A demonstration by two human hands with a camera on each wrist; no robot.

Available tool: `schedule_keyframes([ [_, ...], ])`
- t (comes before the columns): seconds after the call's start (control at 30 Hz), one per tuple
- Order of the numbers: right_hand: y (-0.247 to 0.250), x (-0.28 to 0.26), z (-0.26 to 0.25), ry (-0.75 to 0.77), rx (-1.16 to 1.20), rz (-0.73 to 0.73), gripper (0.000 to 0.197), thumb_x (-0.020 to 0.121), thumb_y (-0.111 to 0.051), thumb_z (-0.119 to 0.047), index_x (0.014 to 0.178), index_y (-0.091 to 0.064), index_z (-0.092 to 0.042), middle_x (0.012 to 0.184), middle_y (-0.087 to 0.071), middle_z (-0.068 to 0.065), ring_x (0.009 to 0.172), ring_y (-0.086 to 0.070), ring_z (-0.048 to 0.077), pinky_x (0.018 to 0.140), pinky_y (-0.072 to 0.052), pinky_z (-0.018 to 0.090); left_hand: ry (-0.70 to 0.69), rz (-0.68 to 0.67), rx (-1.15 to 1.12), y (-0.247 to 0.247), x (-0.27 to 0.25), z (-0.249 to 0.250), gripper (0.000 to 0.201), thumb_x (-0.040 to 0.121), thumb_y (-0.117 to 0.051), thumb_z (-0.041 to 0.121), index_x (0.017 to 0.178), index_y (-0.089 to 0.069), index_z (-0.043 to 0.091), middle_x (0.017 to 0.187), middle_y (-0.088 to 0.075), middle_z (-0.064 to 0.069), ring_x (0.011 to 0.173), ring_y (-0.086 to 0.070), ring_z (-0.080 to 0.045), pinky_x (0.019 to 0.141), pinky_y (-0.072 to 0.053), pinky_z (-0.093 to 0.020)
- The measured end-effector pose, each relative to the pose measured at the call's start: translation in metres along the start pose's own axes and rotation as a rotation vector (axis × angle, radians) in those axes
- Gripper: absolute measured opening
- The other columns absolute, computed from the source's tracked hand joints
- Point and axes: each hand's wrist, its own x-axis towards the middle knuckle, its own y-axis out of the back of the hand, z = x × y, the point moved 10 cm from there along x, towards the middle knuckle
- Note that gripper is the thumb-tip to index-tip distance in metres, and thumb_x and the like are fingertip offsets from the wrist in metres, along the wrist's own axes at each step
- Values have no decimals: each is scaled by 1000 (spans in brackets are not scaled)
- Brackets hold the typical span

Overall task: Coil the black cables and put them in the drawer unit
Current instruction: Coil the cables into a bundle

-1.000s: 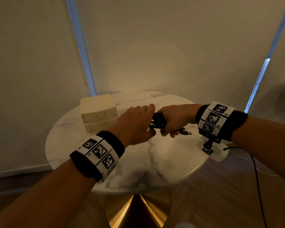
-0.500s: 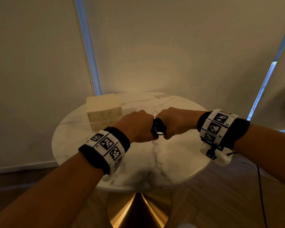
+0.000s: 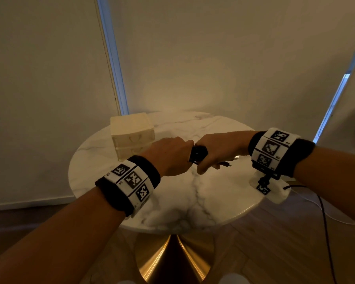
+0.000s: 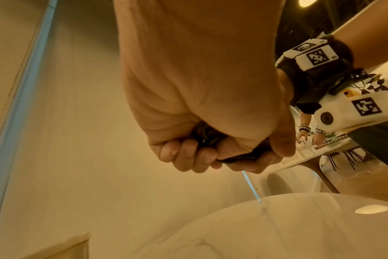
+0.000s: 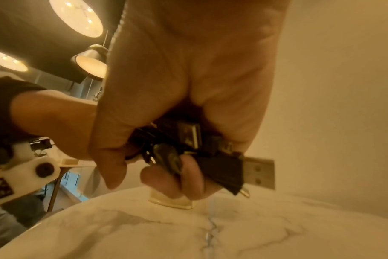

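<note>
Looking down, I see marble table, drawer unit at far left, drawers closed. Both fists above tabletop, knuckle to knuckle. Left hand clenched on black cable; right hand grasps same coil (USB plug sticking out).

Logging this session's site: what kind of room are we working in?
Probably a cafe or lounge-style interior, not a workshop: a round marble table on a brass pedestal base, herringbone wood floor, and pendant lamps overhead.
</note>
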Motion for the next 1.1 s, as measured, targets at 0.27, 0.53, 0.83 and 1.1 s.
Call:
schedule_keyframes([
  [0.27,-2,-3,-4,-14,-193,39,21,95,-62,-24,96,-70,-4,69,-63,3,50,-54,12,43,-45,15,-64,-61,-64,-2,-9,4,29,88,-60,38,101,-44,18,98,-57,-4,76,-54,-20,67,-46,-32],
  [0.53,-20,-13,-27,130,-371,47,21,99,-60,-22,118,-62,-13,102,-68,6,89,-66,26,81,-56,37,19,-303,-76,-18,-17,1,24,83,-63,48,76,-51,28,76,-59,3,64,-55,-12,60,-43,-28],
  [0.83,-7,-17,-35,149,-290,200,20,100,-61,-24,113,-63,-10,93,-65,2,82,-61,23,66,-45,26,58,-120,-242,-5,-25,-9,18,93,-55,30,82,-43,20,71,-45,6,64,-46,-15,61,-35,-27],
  [1.1,7,19,-8,42,-156,143,13,93,-63,-23,94,-66,-10,65,-67,6,41,-55,7,40,-44,15,156,86,-335,-14,-11,-58,30,87,-65,39,100,-53,15,86,-58,4,76,-57,-17,65,-45,-29],
])
